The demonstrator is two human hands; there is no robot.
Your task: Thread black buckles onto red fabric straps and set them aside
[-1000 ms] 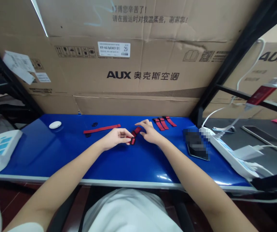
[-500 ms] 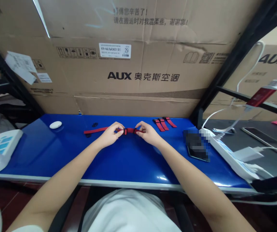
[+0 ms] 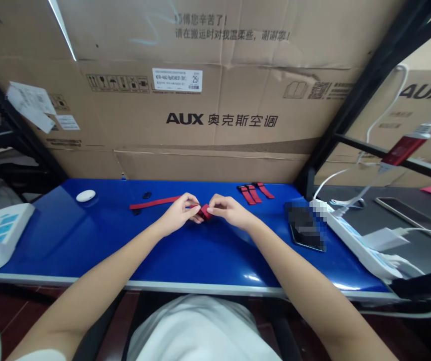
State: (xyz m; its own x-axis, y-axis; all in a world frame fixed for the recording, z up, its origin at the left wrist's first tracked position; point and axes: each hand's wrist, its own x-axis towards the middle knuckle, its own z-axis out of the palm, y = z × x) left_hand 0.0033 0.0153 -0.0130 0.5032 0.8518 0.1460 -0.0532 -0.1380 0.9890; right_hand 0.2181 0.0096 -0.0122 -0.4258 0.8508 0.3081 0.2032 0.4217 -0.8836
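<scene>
A short red strap (image 3: 206, 212) with dark buckle parts is pinched between my two hands just above the blue table (image 3: 215, 255). My left hand (image 3: 181, 213) closes on its left part, thumb against fingers. The fingertips of my right hand (image 3: 229, 209) grip its right end, which looks folded. Another long red strap (image 3: 154, 203) lies flat, running from the left to behind my left hand. Small black buckles (image 3: 147, 194) rest near that strap's left end. At the back right lie several finished-looking red straps with black buckles (image 3: 252, 194).
A blurred-out phone (image 3: 305, 228) and a white power strip (image 3: 354, 240) sit at the right. A white oval object (image 3: 85, 195) lies back left, beside a white device (image 3: 3, 228) at the edge. Behind the table stands a large cardboard box (image 3: 215, 165).
My hands have drawn closer together. The strap between them went from stretched out level to bunched and tilted, and more of the long strap shows left of my left hand.
</scene>
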